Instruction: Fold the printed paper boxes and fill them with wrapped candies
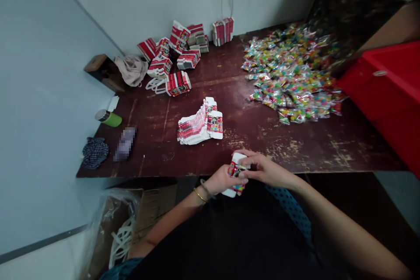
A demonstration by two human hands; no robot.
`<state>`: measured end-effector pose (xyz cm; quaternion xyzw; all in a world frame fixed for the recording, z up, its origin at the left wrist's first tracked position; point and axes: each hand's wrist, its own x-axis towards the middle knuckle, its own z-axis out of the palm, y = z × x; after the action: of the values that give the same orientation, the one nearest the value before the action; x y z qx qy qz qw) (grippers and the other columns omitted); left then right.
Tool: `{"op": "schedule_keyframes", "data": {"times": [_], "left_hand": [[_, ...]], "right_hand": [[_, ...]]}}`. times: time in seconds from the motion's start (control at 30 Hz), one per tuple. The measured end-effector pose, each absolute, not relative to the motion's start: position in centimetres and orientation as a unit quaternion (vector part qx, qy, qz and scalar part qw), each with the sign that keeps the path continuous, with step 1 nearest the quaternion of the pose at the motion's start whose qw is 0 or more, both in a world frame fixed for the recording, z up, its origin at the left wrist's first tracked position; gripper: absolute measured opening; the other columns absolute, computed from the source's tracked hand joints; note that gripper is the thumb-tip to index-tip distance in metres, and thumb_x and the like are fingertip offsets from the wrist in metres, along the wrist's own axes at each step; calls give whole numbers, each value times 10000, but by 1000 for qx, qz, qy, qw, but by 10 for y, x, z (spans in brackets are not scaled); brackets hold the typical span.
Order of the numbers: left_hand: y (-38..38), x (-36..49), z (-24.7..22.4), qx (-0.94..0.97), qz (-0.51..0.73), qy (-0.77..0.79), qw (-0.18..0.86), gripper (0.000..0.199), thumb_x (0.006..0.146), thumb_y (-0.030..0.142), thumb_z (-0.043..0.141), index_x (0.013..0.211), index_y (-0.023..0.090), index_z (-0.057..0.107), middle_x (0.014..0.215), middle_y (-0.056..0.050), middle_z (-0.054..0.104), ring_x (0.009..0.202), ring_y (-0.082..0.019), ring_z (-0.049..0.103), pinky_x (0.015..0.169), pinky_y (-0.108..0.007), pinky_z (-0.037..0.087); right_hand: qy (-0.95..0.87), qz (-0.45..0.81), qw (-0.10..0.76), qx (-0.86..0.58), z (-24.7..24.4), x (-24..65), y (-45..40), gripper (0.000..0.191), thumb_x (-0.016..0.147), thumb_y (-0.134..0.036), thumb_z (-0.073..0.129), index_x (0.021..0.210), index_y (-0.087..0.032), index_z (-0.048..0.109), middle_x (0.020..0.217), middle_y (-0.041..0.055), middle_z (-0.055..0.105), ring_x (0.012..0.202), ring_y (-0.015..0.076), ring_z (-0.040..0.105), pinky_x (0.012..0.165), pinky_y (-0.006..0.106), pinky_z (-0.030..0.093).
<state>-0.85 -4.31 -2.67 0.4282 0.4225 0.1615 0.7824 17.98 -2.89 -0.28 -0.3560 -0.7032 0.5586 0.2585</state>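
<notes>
Close to my body, at the table's front edge, a small red-and-white printed candy box [236,169] with white end flaps is held between both hands. My left hand [223,180] wraps its lower left side, thumb across the front. From the right, my right hand [259,168] grips the upper part, with its fingers bent at the top flap. On the table just beyond lies a fanned stack of flat candy boxes [193,127], with a few turned askew at its right end [215,124]. The fingers behind the held box are hidden.
Small clear bags of colourful candy [292,74] cover the table's right part, beside a red bin [383,96]. Banded bundles of boxes [179,83] sit at the back. A green cup [111,118] and dark cloth [95,152] are left. An open carton [154,210] stands below.
</notes>
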Motion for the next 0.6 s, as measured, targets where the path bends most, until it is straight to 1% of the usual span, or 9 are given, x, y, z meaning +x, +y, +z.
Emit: {"op": "schedule_keyframes", "data": {"times": [0.1, 0.17, 0.23, 0.27, 0.33, 0.37, 0.43, 0.5, 0.6], "left_hand": [[-54, 2, -35, 468, 243, 490, 695, 362, 677, 422, 771, 726, 111, 592, 647, 0, 584, 580, -101, 529, 573, -232, 419], [-62, 6, -39, 471, 283, 479, 685, 355, 758, 428, 712, 884, 115, 602, 761, -23, 630, 661, -122, 576, 632, -247, 460], [-68, 6, -39, 483, 337, 479, 651, 419, 803, 388, 685, 1109, 145, 534, 883, -34, 646, 751, -133, 609, 694, -255, 482], [-70, 4, -38, 496, 359, 483, 626, 471, 810, 361, 684, 1187, 166, 481, 913, -30, 640, 771, -129, 614, 704, -250, 482], [-73, -2, -36, 535, 362, 482, 592, 498, 814, 325, 685, 1226, 186, 443, 900, -14, 620, 760, -120, 617, 685, -232, 476], [-75, -5, -36, 555, 349, 473, 588, 458, 823, 319, 673, 1206, 185, 461, 879, -9, 613, 749, -119, 618, 676, -228, 474], [-77, -12, -35, 590, 316, 446, 594, 364, 848, 309, 638, 1160, 177, 507, 902, -27, 630, 796, -135, 635, 717, -241, 484], [-80, -16, -33, 628, 287, 421, 588, 325, 857, 297, 618, 1150, 175, 550, 954, -50, 660, 855, -155, 641, 778, -263, 485], [-83, -17, -26, 668, 243, 406, 574, 232, 866, 308, 587, 1040, 168, 649, 932, -56, 689, 800, -153, 628, 753, -259, 470]], "right_hand": [[-671, 532, 299, -421, -7, 182, -39, 175, 887, -326, 593, 1011, -218, 650, 1030, 54, 663, 942, 205, 628, 875, 340, 486], [-630, 521, 337, -467, -13, 181, -51, 336, 872, -315, 607, 1192, -240, 536, 1039, 53, 667, 948, 210, 630, 881, 356, 485], [-580, 532, 364, -497, -19, 180, -64, 485, 846, -324, 645, 1277, -253, 434, 1066, 59, 663, 954, 212, 633, 872, 358, 490], [-552, 551, 372, -504, -22, 181, -70, 485, 845, -342, 649, 1270, -256, 431, 1045, 53, 663, 910, 202, 638, 831, 341, 501], [-479, 615, 381, -497, -27, 184, -81, 359, 869, -413, 615, 1164, -240, 505, 915, 26, 661, 747, 162, 622, 699, 287, 508], [-434, 655, 383, -486, -29, 185, -85, 299, 880, -450, 592, 1069, -222, 549, 826, 10, 645, 668, 139, 594, 634, 259, 494], [-330, 738, 372, -456, -35, 188, -92, 294, 874, -483, 593, 913, -192, 584, 686, -18, 589, 576, 103, 539, 557, 215, 461], [-228, 803, 345, -430, -41, 190, -95, 287, 800, -432, 701, 883, -176, 603, 645, -34, 566, 542, 75, 512, 530, 182, 443], [-145, 854, 292, -406, -46, 190, -92, 312, 666, -291, 809, 890, -167, 631, 646, -49, 571, 478, 41, 464, 471, 155, 419]]}}
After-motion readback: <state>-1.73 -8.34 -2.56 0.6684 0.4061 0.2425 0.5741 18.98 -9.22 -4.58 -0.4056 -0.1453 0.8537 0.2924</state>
